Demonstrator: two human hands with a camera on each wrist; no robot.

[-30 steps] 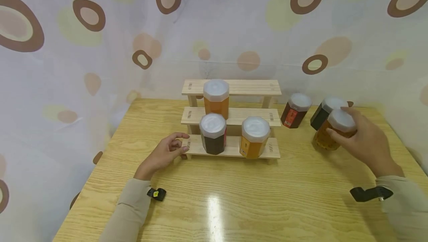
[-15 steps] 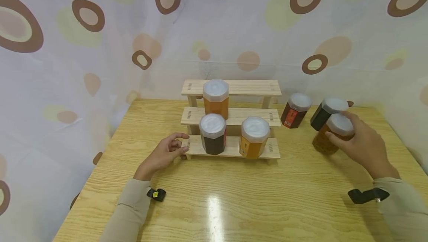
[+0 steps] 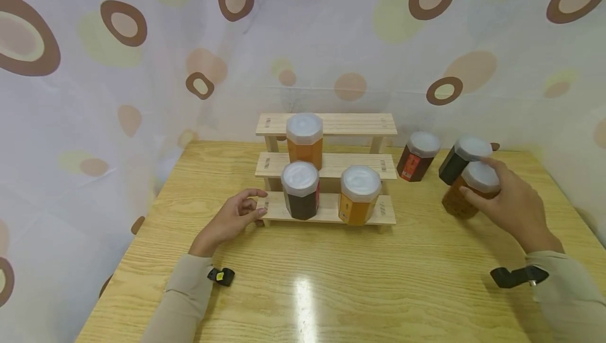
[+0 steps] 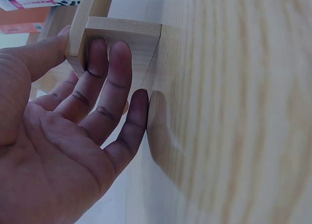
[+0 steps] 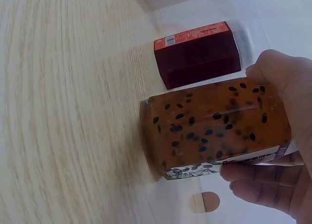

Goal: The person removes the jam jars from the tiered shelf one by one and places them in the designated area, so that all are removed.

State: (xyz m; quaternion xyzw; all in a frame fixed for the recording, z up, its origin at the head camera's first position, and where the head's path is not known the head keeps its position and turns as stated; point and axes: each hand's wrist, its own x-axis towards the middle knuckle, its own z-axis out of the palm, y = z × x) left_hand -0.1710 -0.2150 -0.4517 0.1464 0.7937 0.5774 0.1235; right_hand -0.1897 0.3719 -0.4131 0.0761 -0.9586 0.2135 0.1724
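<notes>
My right hand (image 3: pixel 516 209) grips a clear-sided jar (image 3: pixel 458 201) near its pale lid, thumb on one side and fingers on the other. In the right wrist view, this passion fruit jam jar (image 5: pixel 204 124) shows orange filling with black seeds, its base at the table. At the left end of a three-step wooden rack (image 3: pixel 357 123), my left hand (image 3: pixel 229 221) pinches the lowest board. The left wrist view has the thumb on the board (image 4: pixel 78 34) and fingers curled behind it. A dark jar (image 3: pixel 303 203) and a yellow jar (image 3: pixel 357 209) stand on that board.
An orange jar (image 3: pixel 305 151) stands on the rack's middle step. Right of the rack are a dark red jar (image 3: pixel 414 167) with a red label and a blackish jar (image 3: pixel 452 167), partly behind the held one. A patterned cloth (image 3: pixel 350 43) hangs behind the table (image 3: pixel 303 280).
My right hand and the passion fruit jam jar have moved slightly left and down, then stayed nearly still. The left hand keeps its place on the rack.
</notes>
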